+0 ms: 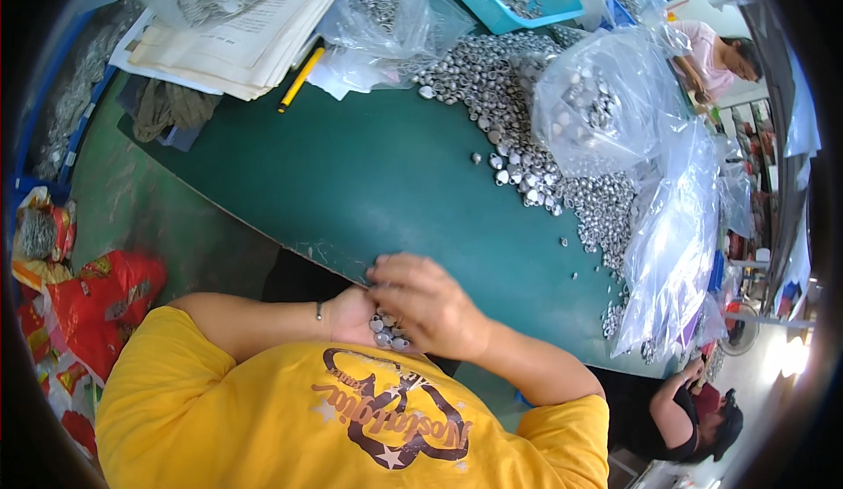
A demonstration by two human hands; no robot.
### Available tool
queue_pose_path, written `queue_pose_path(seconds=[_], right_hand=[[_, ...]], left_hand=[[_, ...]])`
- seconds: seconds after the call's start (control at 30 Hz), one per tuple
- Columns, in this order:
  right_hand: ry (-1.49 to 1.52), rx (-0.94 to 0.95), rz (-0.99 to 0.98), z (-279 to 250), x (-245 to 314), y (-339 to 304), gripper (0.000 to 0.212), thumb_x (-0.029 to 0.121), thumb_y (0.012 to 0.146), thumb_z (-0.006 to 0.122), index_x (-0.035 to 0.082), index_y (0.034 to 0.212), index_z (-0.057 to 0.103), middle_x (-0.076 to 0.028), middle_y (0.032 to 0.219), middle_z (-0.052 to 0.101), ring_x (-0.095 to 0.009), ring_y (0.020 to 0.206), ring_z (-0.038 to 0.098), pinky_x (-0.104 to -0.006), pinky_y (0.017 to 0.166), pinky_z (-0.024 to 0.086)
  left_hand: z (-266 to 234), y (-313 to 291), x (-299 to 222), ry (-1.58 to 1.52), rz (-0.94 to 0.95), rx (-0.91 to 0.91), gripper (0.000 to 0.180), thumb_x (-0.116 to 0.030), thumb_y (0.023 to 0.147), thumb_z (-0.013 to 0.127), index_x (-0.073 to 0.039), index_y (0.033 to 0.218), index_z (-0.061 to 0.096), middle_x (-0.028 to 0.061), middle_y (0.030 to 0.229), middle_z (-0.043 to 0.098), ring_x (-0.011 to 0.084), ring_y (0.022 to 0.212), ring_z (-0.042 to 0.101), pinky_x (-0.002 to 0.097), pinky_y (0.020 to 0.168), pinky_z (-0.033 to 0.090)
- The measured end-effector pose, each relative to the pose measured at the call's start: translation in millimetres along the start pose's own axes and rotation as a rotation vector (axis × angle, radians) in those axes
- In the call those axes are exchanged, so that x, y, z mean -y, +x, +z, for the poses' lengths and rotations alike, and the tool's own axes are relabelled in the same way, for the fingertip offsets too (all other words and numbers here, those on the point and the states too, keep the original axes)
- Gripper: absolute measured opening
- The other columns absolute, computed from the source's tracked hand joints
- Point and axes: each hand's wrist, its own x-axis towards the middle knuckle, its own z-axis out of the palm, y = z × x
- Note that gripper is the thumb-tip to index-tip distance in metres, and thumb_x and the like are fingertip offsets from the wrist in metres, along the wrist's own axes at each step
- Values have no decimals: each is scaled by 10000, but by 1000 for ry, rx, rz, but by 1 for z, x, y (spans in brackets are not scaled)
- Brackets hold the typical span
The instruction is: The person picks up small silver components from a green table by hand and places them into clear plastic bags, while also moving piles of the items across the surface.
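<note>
At the table's near edge, close to my body, my left hand [351, 316] is turned palm up and cupped. Several small rounded silvery metal pieces [385, 330] rest in it. My right hand [432, 306] arches over that palm from the right, its curled fingers reaching across the pieces. Motion smears those fingers, and their tips are partly out of sight, so whether they pinch a piece does not show. Most of the left fingers are covered by the right hand.
Small metal parts [500, 120] lie heaped across the green table [351, 173]. Clear plastic bags [672, 243], a turquoise basket [518, 19], a yellow marker [301, 80] and stacked papers [237, 54] surround them. Red bags [105, 305] sit at left. Two people are at the right.
</note>
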Motion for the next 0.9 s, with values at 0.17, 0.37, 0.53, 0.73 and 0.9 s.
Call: queue_pose_path(seconds=[0.17, 0.37, 0.53, 0.73, 0.9], right_hand=[[100, 58, -71, -6, 9, -15, 232, -17, 722, 616, -33, 954, 618, -161, 1034, 590, -330, 1054, 538, -435, 959, 384], [-790, -324, 262, -80, -64, -5, 410, 73, 771, 603, 0, 1166, 522, -178, 1231, 493, -367, 1144, 444, -475, 983, 321], [-544, -193, 288, -78, -53, -23, 377, 66, 803, 569, 6, 1173, 531, -163, 1257, 486, -349, 1164, 430, -422, 992, 329], [-640, -346, 425, -84, -56, -51, 349, 84, 867, 500, -41, 1193, 499, -217, 1289, 449, -373, 1209, 404, -426, 1032, 295], [-507, -628, 372, -104, -53, -64, 262, 6, 850, 501, -16, 1106, 551, -175, 1153, 540, -307, 1070, 523, -346, 921, 407]], left_hand=[[-8, -5, -5, 59, -28, -15, 401, -343, 938, 341, -54, 1181, 474, 169, 1194, 515, 296, 1114, 510, 478, 974, 394], [-3, -7, -10, 115, -72, -186, 397, -280, 910, 441, 19, 1167, 491, 216, 1128, 553, 371, 1003, 561, 476, 789, 503], [1, -20, -9, 150, -18, -204, 346, -270, 900, 468, -2, 1114, 521, 193, 1040, 581, 314, 882, 586, 363, 602, 502], [13, -36, -8, 159, 10, -261, 299, -243, 895, 472, 2, 1043, 558, 183, 960, 570, 261, 743, 560, 272, 435, 431], [23, -67, -5, 103, 113, -329, 269, -220, 875, 467, -19, 1031, 556, 193, 951, 542, 241, 680, 498, 229, 361, 369]])
